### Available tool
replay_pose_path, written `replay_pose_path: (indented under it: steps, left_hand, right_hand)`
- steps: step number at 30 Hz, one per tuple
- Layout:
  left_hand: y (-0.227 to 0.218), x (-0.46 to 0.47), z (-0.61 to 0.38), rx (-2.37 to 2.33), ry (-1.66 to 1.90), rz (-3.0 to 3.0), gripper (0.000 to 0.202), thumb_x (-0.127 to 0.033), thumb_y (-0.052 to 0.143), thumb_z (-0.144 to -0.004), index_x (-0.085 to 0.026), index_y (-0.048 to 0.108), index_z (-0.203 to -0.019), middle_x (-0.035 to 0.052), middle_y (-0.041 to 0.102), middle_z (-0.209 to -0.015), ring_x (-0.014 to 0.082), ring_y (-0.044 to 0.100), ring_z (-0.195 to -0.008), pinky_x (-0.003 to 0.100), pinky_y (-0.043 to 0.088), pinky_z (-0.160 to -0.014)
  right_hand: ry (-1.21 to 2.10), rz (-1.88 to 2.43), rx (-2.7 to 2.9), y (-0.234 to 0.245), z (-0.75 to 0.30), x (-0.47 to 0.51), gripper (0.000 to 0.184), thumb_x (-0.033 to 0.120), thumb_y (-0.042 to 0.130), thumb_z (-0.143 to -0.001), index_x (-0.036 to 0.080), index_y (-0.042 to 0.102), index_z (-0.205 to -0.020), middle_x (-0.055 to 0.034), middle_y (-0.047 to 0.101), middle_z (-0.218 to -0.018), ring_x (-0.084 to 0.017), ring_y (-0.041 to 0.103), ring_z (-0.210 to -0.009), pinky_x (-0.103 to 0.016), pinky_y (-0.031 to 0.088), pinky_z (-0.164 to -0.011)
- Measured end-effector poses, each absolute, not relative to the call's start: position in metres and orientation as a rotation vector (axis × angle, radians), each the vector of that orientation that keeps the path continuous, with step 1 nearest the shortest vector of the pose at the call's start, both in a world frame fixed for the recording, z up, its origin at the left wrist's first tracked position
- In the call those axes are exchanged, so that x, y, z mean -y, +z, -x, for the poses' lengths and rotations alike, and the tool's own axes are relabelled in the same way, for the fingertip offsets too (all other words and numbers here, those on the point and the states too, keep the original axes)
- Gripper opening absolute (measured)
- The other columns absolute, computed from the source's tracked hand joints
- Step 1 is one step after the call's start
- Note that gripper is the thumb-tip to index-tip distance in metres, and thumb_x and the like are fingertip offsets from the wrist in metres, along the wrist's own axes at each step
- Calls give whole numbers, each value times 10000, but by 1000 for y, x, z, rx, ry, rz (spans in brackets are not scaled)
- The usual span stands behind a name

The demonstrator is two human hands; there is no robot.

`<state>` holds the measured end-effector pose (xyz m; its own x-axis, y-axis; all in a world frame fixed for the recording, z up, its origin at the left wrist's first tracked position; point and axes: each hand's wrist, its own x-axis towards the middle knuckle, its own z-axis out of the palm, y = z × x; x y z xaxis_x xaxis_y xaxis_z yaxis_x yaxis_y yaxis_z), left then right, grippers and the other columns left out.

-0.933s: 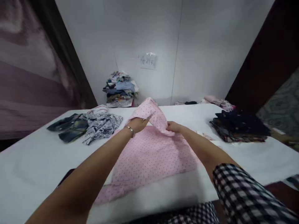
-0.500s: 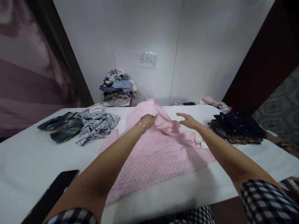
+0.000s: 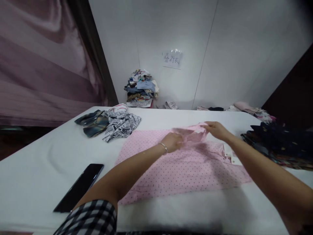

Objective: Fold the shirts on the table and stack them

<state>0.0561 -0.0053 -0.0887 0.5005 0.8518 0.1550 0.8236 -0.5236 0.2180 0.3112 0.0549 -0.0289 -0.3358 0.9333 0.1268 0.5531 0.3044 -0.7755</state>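
Observation:
A pink shirt with small dark dots [image 3: 181,174] lies spread on the white table, its far part gathered into a loose fold [image 3: 189,133]. My left hand [image 3: 172,142], a thin bracelet on its wrist, rests closed on that fold. My right hand [image 3: 216,130] grips the fold's right end. A white collar or placket [image 3: 229,154] shows near my right forearm. The shirt's far edge is partly hidden beneath the raised fabric.
A black smartphone [image 3: 79,187] lies left of my left arm. Dark print garments [image 3: 91,123] and a black-and-white print garment [image 3: 121,124] sit at the far left of the table [image 3: 31,173]. A dark folded stack [image 3: 277,145] sits at right; a clothes pile [image 3: 141,89] stands by the wall.
My right hand, open before, has closed on the shirt's fold. The fabric has dropped lower and flatter, and the view has turned left, revealing the whole smartphone.

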Motion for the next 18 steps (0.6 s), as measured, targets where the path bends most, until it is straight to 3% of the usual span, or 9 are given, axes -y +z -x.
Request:
replay_pose_path:
  steps: [2,5,8,12,14,18]
  left_hand:
    - [-93,-12,-15,-1746,354,-2455,445,-369,249,-943,-218,520,-1262,56,533,-1331,194,503,-1181,360,411,-973]
    - [-105,-40,39,-2045,229,-2240,461,-231,357,-886,-131,447,-1328,130,415,-1427,252,395,-1289,411,340,-1044]
    - [-119,-59,71,-2164,68,-2123,560,-130,427,-803,-166,406,-1362,112,372,-1459,243,334,-1334,394,317,-1056]
    - [-131,-68,84,-2247,-93,-2056,634,-123,469,-747,-224,394,-1368,115,462,-1394,251,408,-1279,448,308,-1037]
    - [-129,-69,86,-2266,-142,-2078,561,-155,491,-740,-225,483,-1296,125,547,-1304,265,470,-1209,478,286,-1030]
    - [-112,-65,94,-2238,-184,-2228,254,-208,503,-748,-188,669,-938,125,659,-1069,269,526,-1092,469,248,-1024]
  right_hand:
    - [705,1377,1885,-10,-325,-65,295,442,552,-802,185,695,-783,-22,630,-691,-99,461,-508,-215,362,-444]
    - [547,1352,1640,18,-334,-83,242,367,553,-815,157,670,-781,13,538,-579,-80,402,-474,-200,332,-431]
    - [644,1246,1332,37,-334,-101,165,284,536,-835,145,623,-819,-1,551,-649,-91,485,-554,-214,429,-510]
    - [835,1119,1054,49,-334,-119,163,315,491,-885,174,561,-924,-32,596,-804,-122,572,-703,-308,524,-661]
    - [783,1101,967,55,-338,-124,194,346,454,-908,179,548,-936,-34,590,-844,-118,573,-712,-332,533,-683]
    - [676,1087,964,72,-349,-124,237,361,425,-917,183,509,-1050,-61,575,-974,-110,574,-773,-306,524,-682]
